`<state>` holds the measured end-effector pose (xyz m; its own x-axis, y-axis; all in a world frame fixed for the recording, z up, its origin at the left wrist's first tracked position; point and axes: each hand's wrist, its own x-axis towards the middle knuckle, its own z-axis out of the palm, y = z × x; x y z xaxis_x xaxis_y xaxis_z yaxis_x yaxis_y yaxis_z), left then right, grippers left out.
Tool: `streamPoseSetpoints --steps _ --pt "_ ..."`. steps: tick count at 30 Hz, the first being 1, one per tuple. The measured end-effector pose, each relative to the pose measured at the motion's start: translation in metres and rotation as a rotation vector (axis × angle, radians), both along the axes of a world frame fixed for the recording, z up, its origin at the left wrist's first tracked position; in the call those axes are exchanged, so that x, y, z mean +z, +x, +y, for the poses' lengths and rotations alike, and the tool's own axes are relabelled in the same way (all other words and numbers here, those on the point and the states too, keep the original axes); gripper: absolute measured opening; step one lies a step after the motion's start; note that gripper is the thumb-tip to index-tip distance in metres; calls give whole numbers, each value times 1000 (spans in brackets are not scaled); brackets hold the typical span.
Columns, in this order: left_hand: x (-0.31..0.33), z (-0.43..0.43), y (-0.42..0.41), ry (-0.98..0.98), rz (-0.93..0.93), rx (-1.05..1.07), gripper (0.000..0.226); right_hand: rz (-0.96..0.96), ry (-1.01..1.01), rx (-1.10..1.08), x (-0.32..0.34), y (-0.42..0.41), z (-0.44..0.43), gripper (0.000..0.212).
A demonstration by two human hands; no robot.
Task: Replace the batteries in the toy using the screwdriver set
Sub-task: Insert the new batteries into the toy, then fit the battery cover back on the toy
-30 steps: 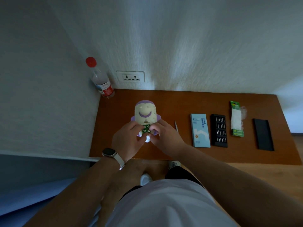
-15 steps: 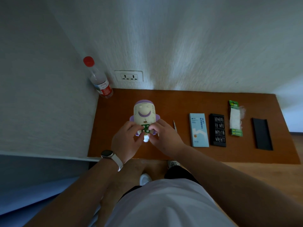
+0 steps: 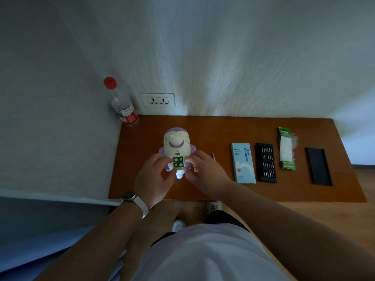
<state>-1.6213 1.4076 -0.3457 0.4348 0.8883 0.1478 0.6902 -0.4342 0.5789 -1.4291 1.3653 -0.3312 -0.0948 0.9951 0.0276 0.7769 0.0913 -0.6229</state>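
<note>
Blue box right of the toy reads "24".

Desk closed by walls at back and left edges. Bottle blocks back-left corner. Toy left of centre, left hand and right hand gripping it near front edge. Bare strip along back edge. Thin tool lies between right hand and box. Right half: box, bit tray, battery pack, lid in row, narrow gaps between.
</note>
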Motion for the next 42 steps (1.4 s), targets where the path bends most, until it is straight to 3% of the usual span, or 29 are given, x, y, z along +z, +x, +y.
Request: streamPoseSetpoints --steps 3,8,17,20,26,35,42 --pt "4 -6 0 11 -15 22 34 -30 -2 -13 5 5 -6 30" --pt "7 -18 3 176 44 -149 43 -139 12 -14 4 12 -24 35" --pt "-2 -47 20 258 67 -366 38 -239 -107 -112 -7 29 -67 40" --pt "-11 -53 31 195 115 -405 40 -251 -149 -147 -11 37 -73 39" --pt "-31 -60 60 -164 320 -309 62 -249 -227 -172 -19 56 -74 38" --pt "-51 -55 108 -369 374 37 69 -246 -347 -86 -30 97 -49 35" --pt "-57 -40 139 -420 339 299 60 -249 -316 13 -44 122 -30 34"
